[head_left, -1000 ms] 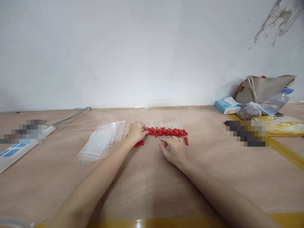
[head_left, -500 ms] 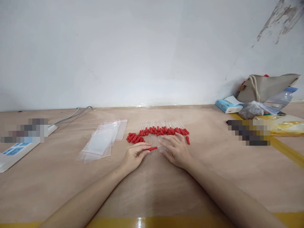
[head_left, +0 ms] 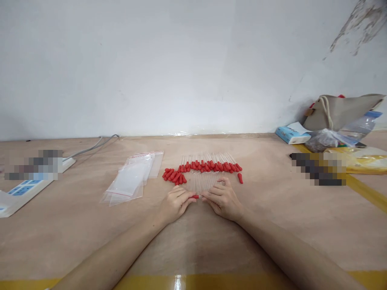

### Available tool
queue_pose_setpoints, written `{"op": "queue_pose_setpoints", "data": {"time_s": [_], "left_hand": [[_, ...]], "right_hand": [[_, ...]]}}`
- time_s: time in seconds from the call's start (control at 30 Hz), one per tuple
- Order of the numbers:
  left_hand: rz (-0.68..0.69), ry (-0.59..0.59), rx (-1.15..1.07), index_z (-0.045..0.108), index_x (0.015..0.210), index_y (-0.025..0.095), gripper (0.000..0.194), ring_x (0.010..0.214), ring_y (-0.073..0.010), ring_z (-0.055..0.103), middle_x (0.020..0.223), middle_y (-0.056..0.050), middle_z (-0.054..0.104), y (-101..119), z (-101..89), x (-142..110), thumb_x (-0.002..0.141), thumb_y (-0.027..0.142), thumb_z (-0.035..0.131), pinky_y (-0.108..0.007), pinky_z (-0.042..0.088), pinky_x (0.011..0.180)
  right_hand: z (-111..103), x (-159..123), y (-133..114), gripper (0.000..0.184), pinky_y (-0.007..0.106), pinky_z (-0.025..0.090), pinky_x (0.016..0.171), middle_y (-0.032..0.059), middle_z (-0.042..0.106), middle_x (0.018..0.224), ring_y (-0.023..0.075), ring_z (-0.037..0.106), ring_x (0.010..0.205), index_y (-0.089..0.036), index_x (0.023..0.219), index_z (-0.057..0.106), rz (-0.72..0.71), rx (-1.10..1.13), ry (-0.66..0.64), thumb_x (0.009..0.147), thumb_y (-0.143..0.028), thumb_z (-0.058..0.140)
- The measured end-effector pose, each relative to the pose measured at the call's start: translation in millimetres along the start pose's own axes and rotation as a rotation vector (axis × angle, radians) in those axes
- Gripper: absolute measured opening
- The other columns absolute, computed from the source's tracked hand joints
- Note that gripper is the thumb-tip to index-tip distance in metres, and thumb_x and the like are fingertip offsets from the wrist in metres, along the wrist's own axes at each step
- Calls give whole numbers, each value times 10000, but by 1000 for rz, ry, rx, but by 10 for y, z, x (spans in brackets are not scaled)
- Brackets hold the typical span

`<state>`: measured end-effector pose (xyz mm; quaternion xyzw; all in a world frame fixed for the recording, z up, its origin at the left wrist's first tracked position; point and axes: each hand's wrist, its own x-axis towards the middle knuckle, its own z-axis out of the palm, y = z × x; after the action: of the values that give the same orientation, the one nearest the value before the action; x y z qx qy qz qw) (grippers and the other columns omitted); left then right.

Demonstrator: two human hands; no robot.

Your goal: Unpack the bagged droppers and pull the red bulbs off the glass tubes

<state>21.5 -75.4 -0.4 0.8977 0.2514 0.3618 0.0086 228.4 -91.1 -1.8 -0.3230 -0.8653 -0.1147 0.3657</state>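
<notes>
My left hand [head_left: 175, 203] and my right hand [head_left: 223, 198] meet over the wooden table [head_left: 193, 241], fingertips nearly touching. Between them a small red rubber bulb [head_left: 195, 196] shows, pinched in my left fingers. My right fingers are curled at the bulb's other end, apparently on a thin clear tube that I can hardly make out. Just beyond lies a row of clear tubes fitted with red bulbs [head_left: 211, 166], a loose pile of red bulbs [head_left: 173, 176] at its left, and one stray bulb [head_left: 240, 178] at its right.
A stack of clear zip bags [head_left: 131, 179] lies to the left of the pile. A white power strip [head_left: 21, 193] with its cable sits at far left. Far right hold a blue box [head_left: 292, 134], a beige bag [head_left: 338, 110] and plastic-wrapped items. Yellow tape edges the front.
My left hand left the bulb pile with one red bulb and drew back toward me. My right hand also pulled back, and the two hands closed together around the bulb.
</notes>
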Motion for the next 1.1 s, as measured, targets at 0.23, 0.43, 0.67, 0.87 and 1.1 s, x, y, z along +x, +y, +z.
{"op": "queue_pose_setpoints", "data": {"time_s": [0.23, 0.43, 0.67, 0.87, 1.1], "left_hand": [[-33, -10, -32, 588, 830, 158, 114, 599, -116, 528, 657, -17, 629, 71, -63, 21, 832, 194, 479, -254, 415, 616], [-97, -52, -4, 584, 801, 168, 151, 611, -124, 531, 672, -21, 628, 83, -73, 26, 844, 205, 444, -274, 405, 649], [-200, 4, -4, 591, 809, 185, 167, 642, -127, 549, 686, -18, 618, 55, -137, 18, 845, 215, 431, -268, 425, 659], [-511, 354, 114, 612, 945, 187, 210, 886, -155, 547, 925, -46, 585, -315, -362, 63, 826, 262, 456, -279, 444, 803], [-846, 352, 188, 599, 1011, 132, 320, 765, -172, 575, 862, -74, 557, -854, -411, -74, 774, 284, 448, -309, 482, 724]], "right_hand": [[-10, -28, 7, 130, 304, 276, 793, -43, 545, 560, 73, 431, 567, -189, 878, 599, -76, -40, 65, 829, -196, 479], [-33, -43, 11, 214, 292, 305, 748, -24, 583, 606, 91, 456, 598, -238, 952, 605, -61, -66, 5, 846, -180, 428], [-96, -81, 109, 250, 303, 328, 755, -26, 614, 655, 88, 492, 621, -274, 958, 619, 13, -47, 74, 837, -165, 429], [-36, -69, 284, 262, 266, 406, 670, 57, 614, 802, 126, 543, 715, -179, 1023, 600, 343, 58, 211, 828, -166, 426], [69, 97, 236, 214, 247, 408, 636, 46, 625, 743, 134, 557, 664, -150, 902, 613, 469, 85, 83, 815, -187, 422]]}}
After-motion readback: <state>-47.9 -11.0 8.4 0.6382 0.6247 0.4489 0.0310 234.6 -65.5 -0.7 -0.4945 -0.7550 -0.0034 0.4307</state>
